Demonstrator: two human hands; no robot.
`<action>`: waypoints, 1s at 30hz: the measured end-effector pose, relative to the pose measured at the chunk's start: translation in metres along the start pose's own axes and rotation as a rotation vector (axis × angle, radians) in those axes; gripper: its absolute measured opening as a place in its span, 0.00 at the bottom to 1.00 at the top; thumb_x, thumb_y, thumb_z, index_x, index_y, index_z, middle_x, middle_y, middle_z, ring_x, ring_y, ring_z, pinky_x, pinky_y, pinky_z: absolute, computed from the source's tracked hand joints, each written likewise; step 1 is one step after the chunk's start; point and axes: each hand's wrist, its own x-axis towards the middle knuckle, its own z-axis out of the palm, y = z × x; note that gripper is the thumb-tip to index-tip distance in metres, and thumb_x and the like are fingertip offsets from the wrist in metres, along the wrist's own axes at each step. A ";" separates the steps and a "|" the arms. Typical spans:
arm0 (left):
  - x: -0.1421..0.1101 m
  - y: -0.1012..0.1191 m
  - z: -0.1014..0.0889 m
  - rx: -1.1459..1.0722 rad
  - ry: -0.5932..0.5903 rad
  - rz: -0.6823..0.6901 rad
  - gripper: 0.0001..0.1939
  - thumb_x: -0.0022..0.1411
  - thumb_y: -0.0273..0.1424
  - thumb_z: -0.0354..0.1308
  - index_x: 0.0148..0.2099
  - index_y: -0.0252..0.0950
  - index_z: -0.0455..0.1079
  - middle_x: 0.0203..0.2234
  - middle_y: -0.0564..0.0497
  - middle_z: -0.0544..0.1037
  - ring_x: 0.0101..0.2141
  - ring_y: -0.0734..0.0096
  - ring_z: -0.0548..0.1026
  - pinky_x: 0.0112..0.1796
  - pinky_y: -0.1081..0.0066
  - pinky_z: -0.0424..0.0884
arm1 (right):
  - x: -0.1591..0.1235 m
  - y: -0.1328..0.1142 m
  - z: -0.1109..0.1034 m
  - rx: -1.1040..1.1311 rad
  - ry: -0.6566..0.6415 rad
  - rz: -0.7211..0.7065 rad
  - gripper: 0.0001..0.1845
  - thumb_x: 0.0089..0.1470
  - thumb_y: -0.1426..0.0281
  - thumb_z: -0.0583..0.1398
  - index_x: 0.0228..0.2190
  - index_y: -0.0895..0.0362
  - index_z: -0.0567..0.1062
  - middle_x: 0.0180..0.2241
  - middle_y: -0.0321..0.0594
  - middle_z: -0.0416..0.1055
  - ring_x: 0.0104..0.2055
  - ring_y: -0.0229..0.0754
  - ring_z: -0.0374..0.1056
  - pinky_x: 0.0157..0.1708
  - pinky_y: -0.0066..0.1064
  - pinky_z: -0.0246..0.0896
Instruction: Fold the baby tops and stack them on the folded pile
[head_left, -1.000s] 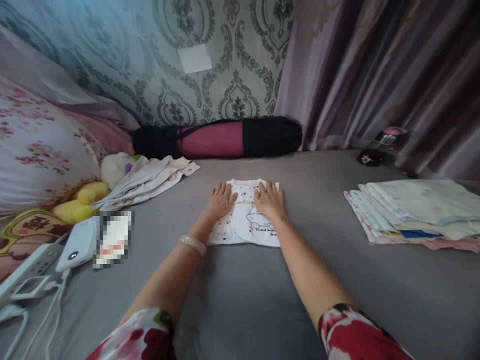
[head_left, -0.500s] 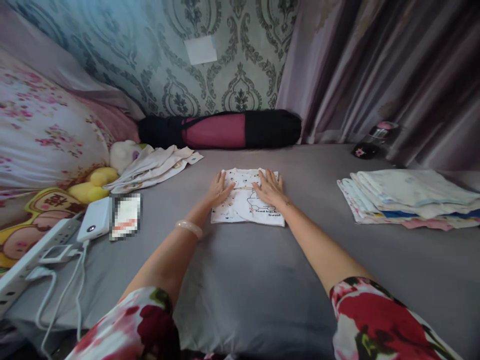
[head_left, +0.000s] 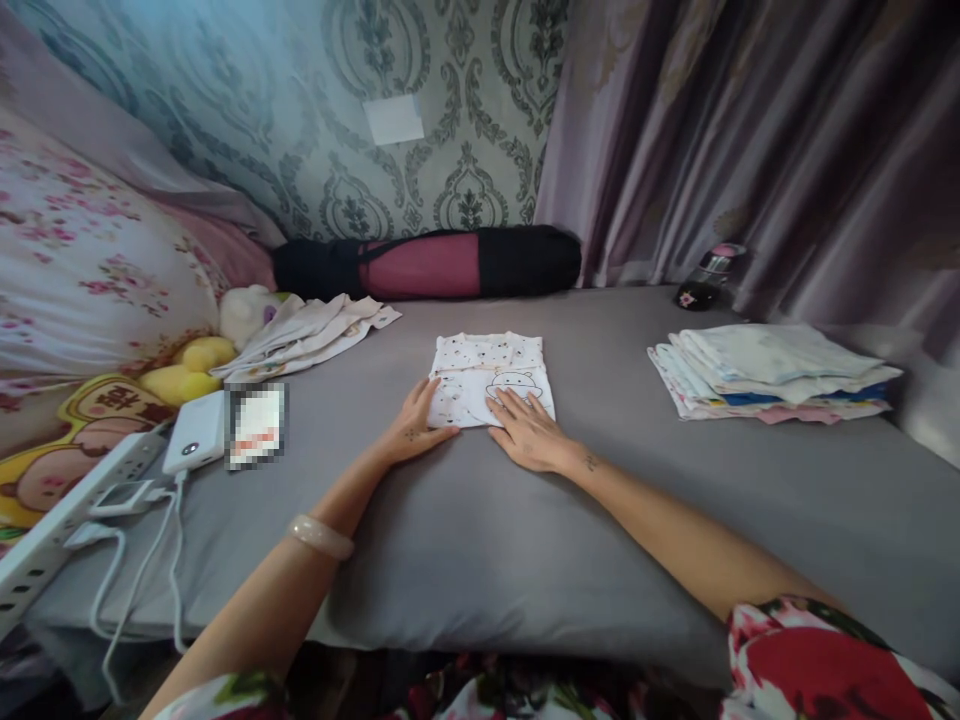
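A small white printed garment (head_left: 491, 375), folded into a rectangle, lies flat on the grey bed sheet (head_left: 480, 540). My left hand (head_left: 415, 433) rests at its near left corner with fingers stretched out. My right hand (head_left: 527, 436) lies flat over its near edge, fingers spread, palm down. Neither hand holds anything. A pale bangle (head_left: 321, 536) is on my left wrist.
A stack of folded clothes (head_left: 769, 368) sits at the right. Unfolded pale garments (head_left: 315, 330) and plush toys (head_left: 191, 360) lie at the left by a floral pillow (head_left: 90, 270). A power bank (head_left: 196, 445) and power strip (head_left: 67, 505) with cables sit front left. A black-and-pink roll bag (head_left: 427, 265) lines the wall; a bottle (head_left: 709, 275) lies by the curtain.
Both hands have slid from the garment's far part back to its near edge. The camera has pulled back and the bed's front edge now shows.
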 end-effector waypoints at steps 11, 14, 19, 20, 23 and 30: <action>-0.020 -0.013 -0.009 0.140 0.087 0.235 0.15 0.66 0.42 0.52 0.47 0.41 0.74 0.51 0.44 0.69 0.50 0.59 0.68 0.54 0.53 0.64 | -0.049 0.049 -0.016 -0.092 0.277 -0.098 0.16 0.63 0.69 0.53 0.50 0.55 0.73 0.50 0.48 0.69 0.50 0.50 0.65 0.50 0.44 0.63; -0.018 -0.011 -0.011 0.145 0.035 0.326 0.15 0.69 0.40 0.48 0.49 0.38 0.71 0.47 0.45 0.73 0.46 0.64 0.71 0.51 0.61 0.67 | -0.054 0.049 -0.018 -0.108 0.257 -0.121 0.15 0.64 0.72 0.51 0.47 0.57 0.74 0.46 0.48 0.70 0.45 0.47 0.67 0.46 0.39 0.66; -0.020 0.001 -0.013 0.263 -0.024 0.317 0.18 0.72 0.38 0.40 0.50 0.39 0.69 0.49 0.46 0.73 0.45 0.67 0.74 0.46 0.68 0.70 | -0.052 0.046 -0.013 -0.142 0.230 -0.146 0.25 0.60 0.83 0.46 0.53 0.55 0.69 0.47 0.47 0.70 0.48 0.47 0.66 0.46 0.39 0.66; -0.021 0.004 -0.014 0.308 -0.041 0.296 0.18 0.72 0.38 0.38 0.50 0.39 0.68 0.49 0.46 0.72 0.43 0.67 0.75 0.43 0.69 0.71 | -0.050 0.047 -0.012 -0.129 0.234 -0.141 0.27 0.59 0.83 0.46 0.54 0.55 0.68 0.47 0.46 0.71 0.48 0.47 0.66 0.46 0.39 0.67; -0.019 0.010 -0.017 0.408 -0.084 0.245 0.18 0.73 0.36 0.37 0.49 0.39 0.66 0.48 0.45 0.72 0.38 0.68 0.75 0.36 0.70 0.71 | -0.046 0.052 -0.009 -0.052 0.273 -0.152 0.26 0.59 0.82 0.47 0.54 0.54 0.68 0.46 0.44 0.71 0.48 0.46 0.66 0.46 0.38 0.66; -0.005 0.013 -0.024 0.323 -0.019 0.302 0.15 0.73 0.36 0.38 0.46 0.37 0.64 0.40 0.46 0.73 0.36 0.68 0.75 0.37 0.69 0.70 | -0.037 0.055 -0.008 -0.002 0.376 -0.160 0.22 0.57 0.80 0.51 0.51 0.56 0.69 0.47 0.44 0.70 0.50 0.46 0.64 0.50 0.38 0.63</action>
